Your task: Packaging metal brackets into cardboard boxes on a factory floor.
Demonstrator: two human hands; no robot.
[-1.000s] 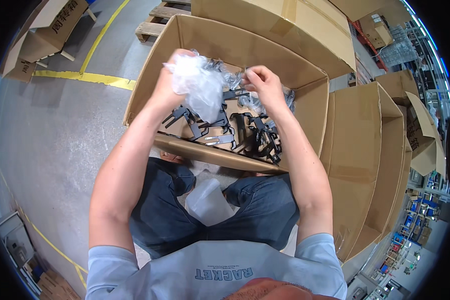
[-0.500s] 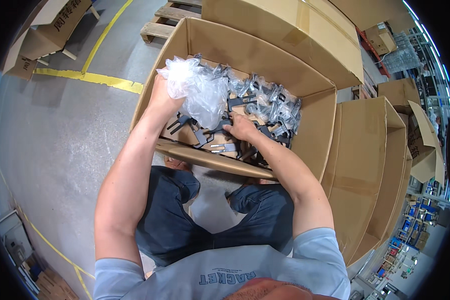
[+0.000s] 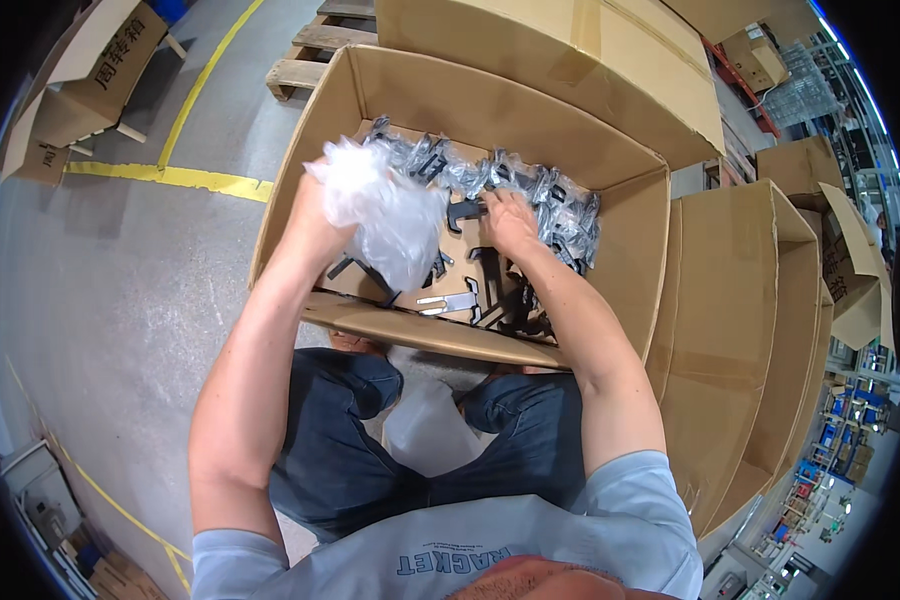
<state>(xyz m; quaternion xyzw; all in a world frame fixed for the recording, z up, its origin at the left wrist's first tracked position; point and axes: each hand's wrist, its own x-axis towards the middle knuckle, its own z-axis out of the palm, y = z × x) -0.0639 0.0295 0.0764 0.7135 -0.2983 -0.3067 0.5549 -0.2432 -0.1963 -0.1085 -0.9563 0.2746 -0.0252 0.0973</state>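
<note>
My left hand (image 3: 320,215) is closed round a bunched clear plastic bag (image 3: 395,225), which hangs over the left side of an open cardboard box (image 3: 630,240). Further right, my right hand (image 3: 510,225) reaches into the box, its fingers bent against a dark bracket-like part (image 3: 463,213); whether they grip it is hard to see. Several loose dark parts lie on the box bottom, among them a forked grey one (image 3: 452,302) by the near wall. Bagged dark parts (image 3: 560,200) line the far and right sides. The hanging bag hides some of the parts beneath it.
A closed large carton (image 3: 550,60) stands behind the box, and an open tall carton (image 3: 715,340) is close on its right. A wooden pallet (image 3: 315,50) lies beyond the far left corner. Yellow floor tape (image 3: 190,178) runs on the left. White plastic (image 3: 430,425) lies between my legs.
My right hand has moved away from me and slightly right, from the near loose parts to one farther in. My left hand and the bag have shifted a little left and nearer.
</note>
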